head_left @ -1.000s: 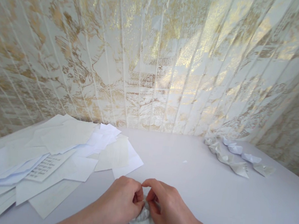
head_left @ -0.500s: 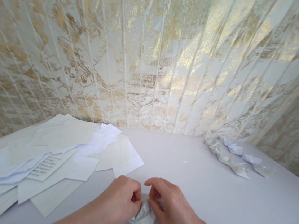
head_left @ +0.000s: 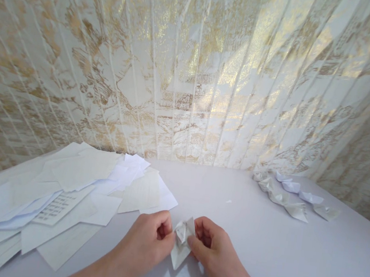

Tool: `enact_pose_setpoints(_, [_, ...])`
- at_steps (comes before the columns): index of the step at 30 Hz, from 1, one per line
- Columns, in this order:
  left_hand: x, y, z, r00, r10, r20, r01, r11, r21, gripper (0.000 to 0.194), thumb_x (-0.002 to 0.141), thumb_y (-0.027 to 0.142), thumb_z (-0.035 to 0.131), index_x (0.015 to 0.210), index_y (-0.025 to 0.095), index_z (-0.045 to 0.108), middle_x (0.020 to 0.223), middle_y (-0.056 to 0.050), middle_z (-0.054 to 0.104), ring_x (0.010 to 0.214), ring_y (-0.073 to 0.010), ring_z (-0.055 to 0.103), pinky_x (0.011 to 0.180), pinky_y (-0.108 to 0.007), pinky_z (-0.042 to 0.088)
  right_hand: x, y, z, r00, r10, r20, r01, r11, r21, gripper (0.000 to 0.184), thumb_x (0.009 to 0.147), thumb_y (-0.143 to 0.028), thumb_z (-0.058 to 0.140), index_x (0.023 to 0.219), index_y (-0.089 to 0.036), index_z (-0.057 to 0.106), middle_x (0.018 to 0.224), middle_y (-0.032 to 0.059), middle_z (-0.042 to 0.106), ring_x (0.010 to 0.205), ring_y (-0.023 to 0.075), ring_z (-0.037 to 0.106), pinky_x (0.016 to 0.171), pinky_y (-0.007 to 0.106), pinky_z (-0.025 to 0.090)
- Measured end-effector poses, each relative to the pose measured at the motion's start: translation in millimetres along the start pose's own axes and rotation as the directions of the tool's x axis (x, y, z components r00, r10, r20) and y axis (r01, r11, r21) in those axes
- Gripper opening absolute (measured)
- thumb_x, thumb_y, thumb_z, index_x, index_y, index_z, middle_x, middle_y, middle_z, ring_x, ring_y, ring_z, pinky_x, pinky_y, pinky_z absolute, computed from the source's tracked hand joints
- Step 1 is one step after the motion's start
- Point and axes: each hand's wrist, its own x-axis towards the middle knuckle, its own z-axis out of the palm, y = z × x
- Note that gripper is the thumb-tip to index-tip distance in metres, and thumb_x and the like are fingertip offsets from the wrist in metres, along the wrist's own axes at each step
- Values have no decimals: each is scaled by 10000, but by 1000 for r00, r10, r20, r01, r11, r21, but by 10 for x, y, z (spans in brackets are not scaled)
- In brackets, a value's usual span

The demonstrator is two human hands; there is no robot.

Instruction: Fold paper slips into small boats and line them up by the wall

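A small folded white paper piece (head_left: 181, 242) stands between my two hands, just above the white table (head_left: 258, 255), near its front edge. My left hand (head_left: 148, 244) pinches its left side with curled fingers. My right hand (head_left: 208, 247) pinches its right side, thumb on the paper's lower edge. The paper's upper part is crumpled into folds and its lower tip points down toward me.
A loose pile of white paper sheets (head_left: 56, 194) covers the table's left side. Several folded paper figures (head_left: 294, 199) lie in rows at the back right. A gold-patterned white curtain (head_left: 193, 67) hangs behind the table.
Both hands have lifted the folded paper off the table and moved slightly apart, so more of the paper now shows upright between them.
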Motion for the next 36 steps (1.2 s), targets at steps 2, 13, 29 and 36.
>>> enact_pose_setpoints(2, [10,22,-34,1000,10,27,-7,995,-99,114,703,245,462,609,190,426,518,58,436,500,-101,417,471,-203,311,20,-21,-33,1000,-10,27,10,1000,-8,76,698,-122,457,670,-155,519,553,-54,432,502,79,388,455,181,296])
enact_pose_setpoints(13, [5,-5,50,966,-74,247,108,986,-127,82,632,238,482,619,163,511,492,53,464,464,-101,420,433,-201,299,49,-59,-89,995,-8,97,22,989,-144,153,622,-64,469,666,-145,591,518,-58,458,480,76,399,448,169,303])
enact_pose_setpoints(29, [31,34,71,991,26,130,-63,955,288,181,648,211,466,573,164,624,523,21,574,499,-117,497,474,-194,322,-1,-59,-84,906,-319,278,420,760,-496,274,705,-12,422,870,-187,552,718,7,603,638,128,534,577,198,366])
enact_pose_setpoints(36, [22,72,71,991,-17,134,-27,947,319,215,622,174,435,552,168,638,514,8,597,515,-129,529,480,-197,330,14,-39,-102,884,-327,335,455,767,-452,327,721,0,416,968,-198,497,756,-1,608,663,121,539,594,191,372])
